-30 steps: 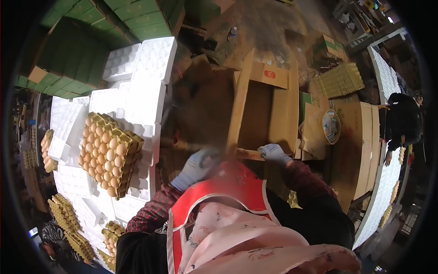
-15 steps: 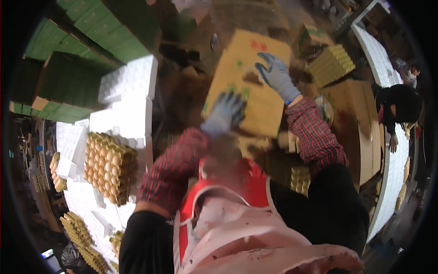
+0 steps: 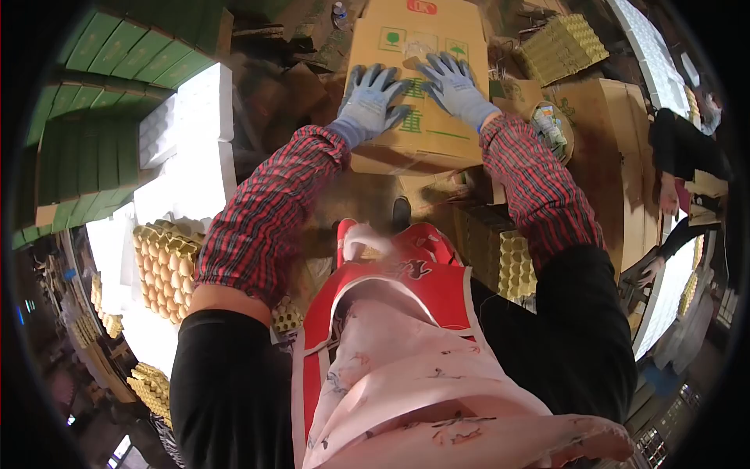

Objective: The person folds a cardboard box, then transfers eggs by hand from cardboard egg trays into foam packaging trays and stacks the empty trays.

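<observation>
Stack of green cartons (image 3: pixel 94 172), far left of the printed cardboard carton (image 3: pixel 430 129). White foam egg trays (image 3: pixel 205 117) between that stack and the printed carton. Big brown box (image 3: pixel 600 168) to the printed carton's right. Printed carton itself sits straight ahead of the wearer, printed face up, red logo at its far end, green marks below. Pulp trays with brown eggs (image 3: pixel 164 273) left and nearer than the printed carton; empty pulp trays (image 3: pixel 564 48) just off its far right. Round basket (image 3: pixel 553 129) with small packets, right of it. Left hand (image 3: pixel 369 105), gloved, lies on the printed carton's left part, fingers spread, palm down, gripping nothing. Right hand (image 3: pixel 455 90), also gloved, flat on its right part, fingers fanned, nothing grasped. Small bottle (image 3: pixel 338 16) beyond its far left.
</observation>
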`<state>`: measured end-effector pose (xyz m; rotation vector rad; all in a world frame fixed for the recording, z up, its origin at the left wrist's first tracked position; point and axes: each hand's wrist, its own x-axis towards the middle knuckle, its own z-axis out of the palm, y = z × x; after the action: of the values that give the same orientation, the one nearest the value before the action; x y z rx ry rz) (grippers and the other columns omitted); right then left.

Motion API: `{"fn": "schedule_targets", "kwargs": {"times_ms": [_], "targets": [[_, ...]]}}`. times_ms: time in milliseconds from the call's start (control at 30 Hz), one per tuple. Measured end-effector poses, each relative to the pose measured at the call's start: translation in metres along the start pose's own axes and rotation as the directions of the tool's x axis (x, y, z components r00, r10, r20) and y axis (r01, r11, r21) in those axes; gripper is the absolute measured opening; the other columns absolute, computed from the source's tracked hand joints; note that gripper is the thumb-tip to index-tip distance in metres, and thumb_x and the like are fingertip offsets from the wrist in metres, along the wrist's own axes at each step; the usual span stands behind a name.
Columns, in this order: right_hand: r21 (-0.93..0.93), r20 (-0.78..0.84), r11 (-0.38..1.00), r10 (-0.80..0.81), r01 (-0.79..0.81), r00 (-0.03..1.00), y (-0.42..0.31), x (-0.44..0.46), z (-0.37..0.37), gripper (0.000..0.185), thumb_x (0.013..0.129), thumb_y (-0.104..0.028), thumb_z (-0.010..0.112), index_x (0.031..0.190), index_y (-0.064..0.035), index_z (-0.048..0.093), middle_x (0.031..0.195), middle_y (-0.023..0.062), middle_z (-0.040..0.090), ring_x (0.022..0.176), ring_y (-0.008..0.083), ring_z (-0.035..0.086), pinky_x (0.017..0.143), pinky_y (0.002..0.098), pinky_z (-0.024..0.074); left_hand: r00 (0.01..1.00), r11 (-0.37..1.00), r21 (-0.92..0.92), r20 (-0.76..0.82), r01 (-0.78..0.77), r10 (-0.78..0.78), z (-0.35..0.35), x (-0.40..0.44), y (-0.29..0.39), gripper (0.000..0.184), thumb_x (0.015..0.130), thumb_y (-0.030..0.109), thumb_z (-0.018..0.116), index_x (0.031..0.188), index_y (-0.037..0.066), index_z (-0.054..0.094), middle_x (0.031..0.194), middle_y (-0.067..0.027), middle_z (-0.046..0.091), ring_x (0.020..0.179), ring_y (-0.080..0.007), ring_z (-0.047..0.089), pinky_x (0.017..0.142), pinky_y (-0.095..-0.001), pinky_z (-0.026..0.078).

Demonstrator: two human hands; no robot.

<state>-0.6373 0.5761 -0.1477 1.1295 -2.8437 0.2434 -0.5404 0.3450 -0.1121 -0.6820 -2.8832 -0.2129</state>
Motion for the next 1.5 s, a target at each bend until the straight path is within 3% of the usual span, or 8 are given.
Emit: {"fn": "schedule_targets", "kwargs": {"times_ms": [567,733,767,933,1067,1367,1433,1500], "targets": [[0.057,-0.122,0.993,-0.1,0.107,0.987,-0.076,0.007,0.044,0.05,0.089,-0.029,0.063,0.135,-0.0124,0.054,0.136,0.0133,0.054,0.129,0.0324,0.048,0.113,0.0528,0.0302,0.927,0.968,0.25,0.356,0.027,-0.118,0.059,-0.04,0.005,0.071,0.096,0.049,0.045,0.148,0.001,0.039,0.158,-0.0172,0.031,0.148,-0.0373,0.023,0.118,-0.0643,0.008],[0.311,0.337,0.891,0.221,-0.329,0.915,-0.098,-0.047,-0.018,0.043,0.087,-0.049,0.068,0.098,-0.0074,0.071,0.083,0.0143,0.068,0.073,0.0342,0.066,0.069,0.046,0.0538,0.987,0.998,-0.009,0.151,0.057,-0.055,0.056,-0.04,0.0,0.065,0.096,0.044,0.048,0.145,0.002,0.043,0.154,-0.0205,0.038,0.145,-0.0393,0.029,0.119,-0.0615,0.012],[0.303,0.125,0.932,0.169,-0.199,0.978,-0.095,-0.071,0.012,0.051,0.084,-0.056,0.068,0.096,-0.0059,0.072,0.08,0.016,0.068,0.068,0.0339,0.065,0.064,0.043,0.0531,0.99,0.994,-0.08,0.124,0.075,-0.065,0.059,-0.036,0.005,0.065,0.095,0.043,0.05,0.144,0.001,0.044,0.154,-0.0206,0.037,0.145,-0.0395,0.028,0.119,-0.0618,0.013],[0.613,0.74,0.096,0.28,-0.784,0.612,-0.087,-0.038,-0.038,0.033,0.086,-0.036,0.072,0.091,-0.0031,0.072,0.074,0.0079,0.069,0.064,0.0157,0.063,0.06,0.0303,0.0486,0.996,0.987,-0.134,0.028,0.089,-0.086,0.04,-0.013,0.01,0.063,0.089,0.034,0.059,0.14,0.001,0.046,0.146,-0.0218,0.042,0.14,-0.0408,0.033,0.116,-0.0614,0.018],[0.835,0.543,-0.071,0.271,-0.546,0.795,-0.083,-0.04,-0.036,0.019,0.086,-0.019,0.074,0.093,-0.0014,0.072,0.079,0.0027,0.07,0.07,0.0102,0.062,0.063,0.027,0.0498,0.996,0.965,-0.263,-0.085,0.008,-0.032,0.026,-0.004,-0.01,0.06,0.089,0.031,0.058,0.139,0.001,0.045,0.144,-0.0236,0.043,0.137,-0.044,0.035,0.115,-0.0622,0.019],[0.973,0.132,0.103,0.487,-0.207,0.863,-0.116,-0.014,-0.056,0.017,0.082,-0.019,0.077,0.083,-0.0034,0.07,0.074,0.0004,0.066,0.067,0.0067,0.059,0.057,0.0281,0.0488,0.991,0.944,-0.303,-0.061,-0.133,0.12,-0.003,0.02,-0.065,0.062,0.088,0.029,0.059,0.142,0.005,0.045,0.147,-0.0204,0.043,0.137,-0.0397,0.037,0.117,-0.0565,0.021],[-0.005,0.079,0.997,0.072,-0.072,0.994,-0.146,0.002,-0.107,0.02,0.08,-0.022,0.078,0.083,-0.0039,0.071,0.076,0.0035,0.069,0.067,0.0096,0.061,0.059,0.0299,0.0497,0.992,0.95,-0.305,0.083,-0.064,0.094,0.029,0.027,-0.099,0.071,0.084,0.038,0.065,0.144,0.006,0.043,0.146,-0.0202,0.044,0.137,-0.0395,0.037,0.117,-0.0527,0.024],[0.695,0.118,0.651,0.315,-0.304,0.942,-0.156,0.016,-0.146,0.015,0.088,-0.015,0.071,0.093,-0.002,0.069,0.084,0.0059,0.069,0.077,0.0134,0.063,0.07,0.0327,0.0506,0.996,0.946,-0.321,0.092,0.034,-0.005,0.012,0.038,-0.108,0.068,0.087,0.041,0.065,0.142,0.007,0.046,0.143,-0.0175,0.048,0.135,-0.0386,0.039,0.113,-0.0514,0.029]]}}
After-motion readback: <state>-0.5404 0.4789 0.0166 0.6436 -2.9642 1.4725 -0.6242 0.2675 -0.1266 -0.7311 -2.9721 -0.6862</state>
